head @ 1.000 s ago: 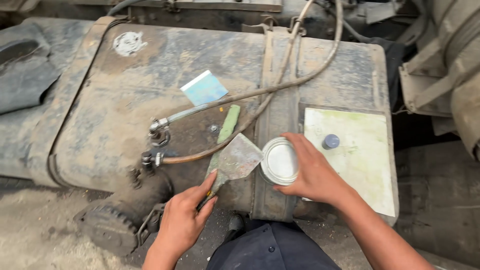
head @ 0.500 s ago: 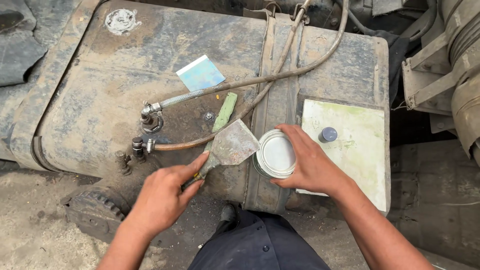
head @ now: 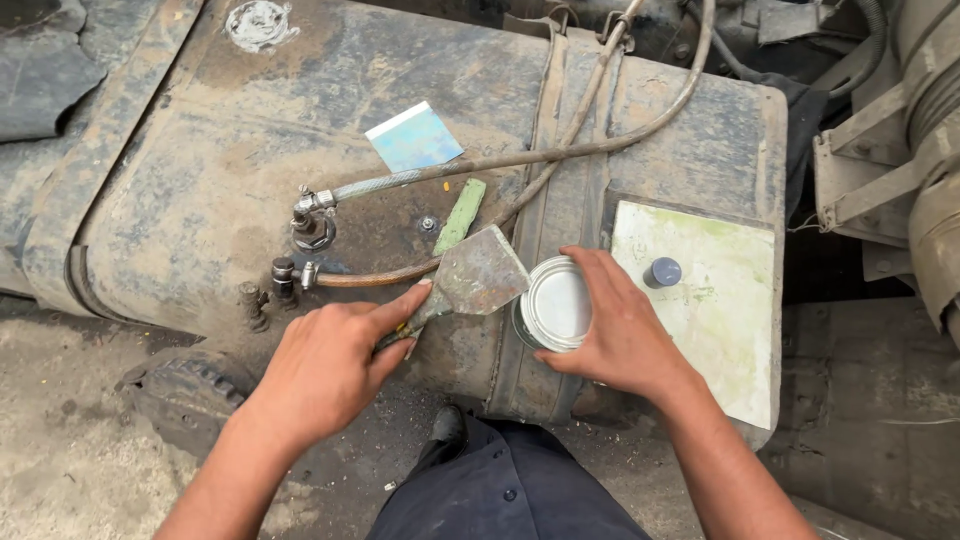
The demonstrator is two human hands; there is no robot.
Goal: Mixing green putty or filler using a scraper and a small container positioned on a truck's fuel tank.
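My left hand [head: 330,362] grips the handle of a putty knife [head: 475,275], whose wide dirty blade points up and right, its edge close to a metal tin. My right hand [head: 618,330] is wrapped around that round tin [head: 553,303], which has a shiny closed lid and stands on a strap of a large dirty metal tank [head: 200,180]. A thin green stick [head: 460,214] lies on the tank just above the blade.
A pale green-stained square board [head: 715,300] with a small dark cap [head: 662,271] lies right of the tin. A blue card [head: 413,137] and hoses [head: 520,158] with fittings [head: 310,225] cross the tank. Dusty ground lies below left; my dark trousers [head: 500,490] are at the bottom.
The view has shifted a little. My left hand has drawn the putty knife closer to the tin, with the forefinger now stretched along the handle. My right hand stays on the tin.
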